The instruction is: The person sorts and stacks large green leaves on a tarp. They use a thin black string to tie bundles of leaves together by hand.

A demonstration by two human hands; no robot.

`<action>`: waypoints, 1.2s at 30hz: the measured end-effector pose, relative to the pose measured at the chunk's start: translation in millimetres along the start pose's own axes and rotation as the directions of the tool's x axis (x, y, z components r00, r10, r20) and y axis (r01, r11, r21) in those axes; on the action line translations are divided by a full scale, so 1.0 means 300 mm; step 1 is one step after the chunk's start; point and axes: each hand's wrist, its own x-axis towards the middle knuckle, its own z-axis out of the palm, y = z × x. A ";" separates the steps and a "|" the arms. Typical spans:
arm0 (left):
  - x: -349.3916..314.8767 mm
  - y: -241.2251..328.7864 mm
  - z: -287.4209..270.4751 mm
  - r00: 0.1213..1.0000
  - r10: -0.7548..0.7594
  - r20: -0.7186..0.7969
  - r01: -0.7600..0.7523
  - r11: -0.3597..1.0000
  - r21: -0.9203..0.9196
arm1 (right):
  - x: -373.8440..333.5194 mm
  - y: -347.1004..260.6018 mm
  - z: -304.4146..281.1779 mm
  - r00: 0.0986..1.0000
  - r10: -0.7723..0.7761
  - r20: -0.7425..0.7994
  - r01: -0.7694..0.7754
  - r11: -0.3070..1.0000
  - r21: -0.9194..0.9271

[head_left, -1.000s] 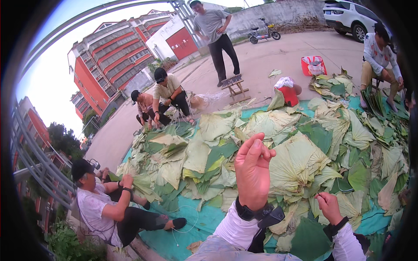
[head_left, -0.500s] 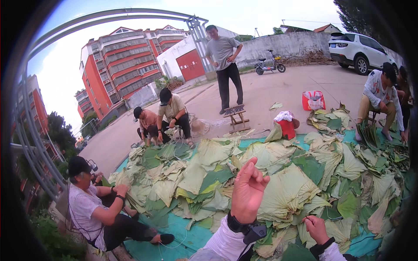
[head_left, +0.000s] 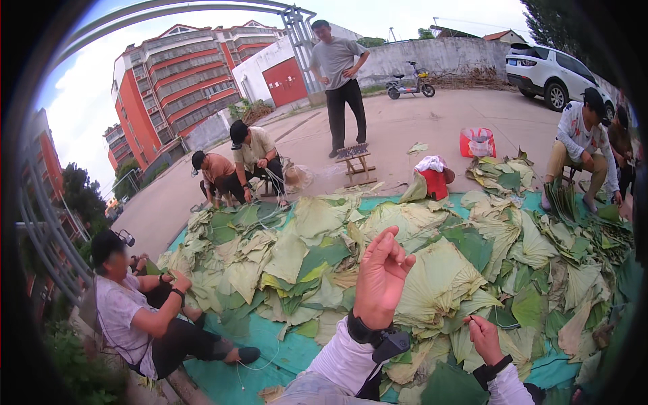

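My left hand is raised over the leaf pile, palm toward me, its fingers curled in and the tips close together. Anything between those fingertips is too small to make out. Lower and to the right, my right hand is closed in a pinch, a tiny dark tip showing at its fingers. What it holds cannot be made out. Beside and behind both hands lies a fanned stack of large, dry, pale green leaves. A darker green leaf is close to my lap, below the right hand.
Leaves cover a teal tarp. A person in a pale shirt sits at left, and others sit at the far side and right. One person stands behind a small wooden stool. A red bag and white car are farther back.
The whole view has shifted slightly, the surroundings sitting a little lefter and higher. Both hands keep nearly the same pose, the right one slightly higher in the picture.
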 end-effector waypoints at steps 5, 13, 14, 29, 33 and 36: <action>0.133 -0.063 -0.167 0.995 0.031 -0.096 -0.014 0.985 0.170 | 0.044 -0.069 -0.028 0.998 0.054 -0.042 -0.052 0.998 0.044; 0.320 -0.267 -0.658 0.852 -0.234 -0.468 0.417 0.844 0.338 | 0.055 -0.062 -0.149 0.980 0.191 -0.055 -0.178 0.968 0.179; 0.327 -0.296 -0.670 0.862 -0.227 -0.454 0.438 0.783 0.442 | 0.050 -0.059 -0.163 0.983 0.177 -0.046 -0.167 0.972 0.167; 0.315 -0.793 -1.159 0.922 -0.384 -0.043 -0.080 -0.299 0.951 | 0.024 -0.078 -0.210 0.971 0.201 -0.133 -0.172 0.965 0.200; 0.239 -0.935 -1.092 0.888 -0.381 -0.260 -0.032 -0.613 0.789 | 0.006 -0.046 -0.251 0.949 0.270 -0.163 -0.240 0.954 0.180; 0.219 -0.933 -1.092 0.942 -0.332 -0.058 -0.189 -0.663 0.725 | 0.013 -0.059 -0.243 0.949 0.280 -0.148 -0.250 0.949 0.191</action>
